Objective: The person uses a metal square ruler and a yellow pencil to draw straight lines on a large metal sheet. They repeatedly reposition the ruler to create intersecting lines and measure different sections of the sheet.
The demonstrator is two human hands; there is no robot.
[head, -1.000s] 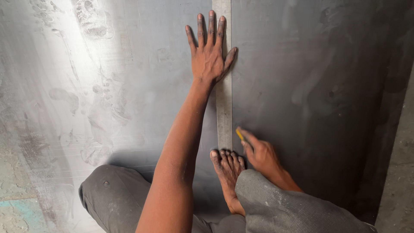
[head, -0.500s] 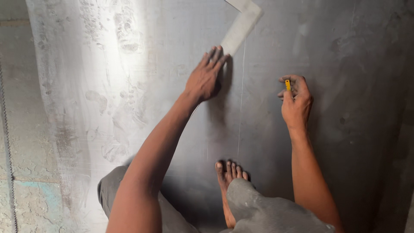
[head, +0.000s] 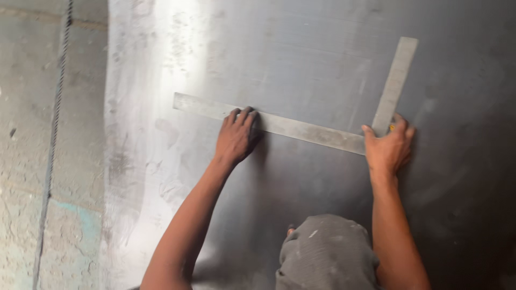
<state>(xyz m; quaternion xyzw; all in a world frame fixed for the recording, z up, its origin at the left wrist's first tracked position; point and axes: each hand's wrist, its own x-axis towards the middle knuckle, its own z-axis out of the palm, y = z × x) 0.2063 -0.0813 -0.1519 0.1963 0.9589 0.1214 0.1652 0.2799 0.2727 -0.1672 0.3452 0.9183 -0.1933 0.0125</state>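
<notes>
Steel everywhere in the head view: a big grey metal sheet (head: 301, 64) lies on the concrete floor (head: 32, 161), with an L-shaped steel square (head: 301, 128) flat on top. The left hand (head: 235, 137) presses its spread fingers down on the long blade, nothing gripped. The right hand (head: 388, 147) curls over the corner where the short blade runs away from it, with a small yellow marker (head: 392, 127) tucked in. Looks stiff, thin and slippery on that sheet, so best pinned flat near the corner.
</notes>
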